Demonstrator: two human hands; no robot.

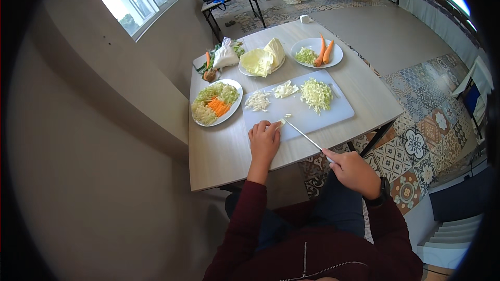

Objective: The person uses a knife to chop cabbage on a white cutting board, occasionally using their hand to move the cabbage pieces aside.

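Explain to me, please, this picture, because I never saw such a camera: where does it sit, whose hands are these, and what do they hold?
There is no machine, only a person's bare hands. The wide camera sits on that person's head and looks down, so straight lines bend near the rim.

The right hand holds a knife. The left hand has its fingers on the board, at a small pale piece; how firmly it holds this, I cannot tell.

Farther up the board lie cut cabbage and other pale pieces. Around it on the table are three plates of vegetables, including two carrots, and a white bag.
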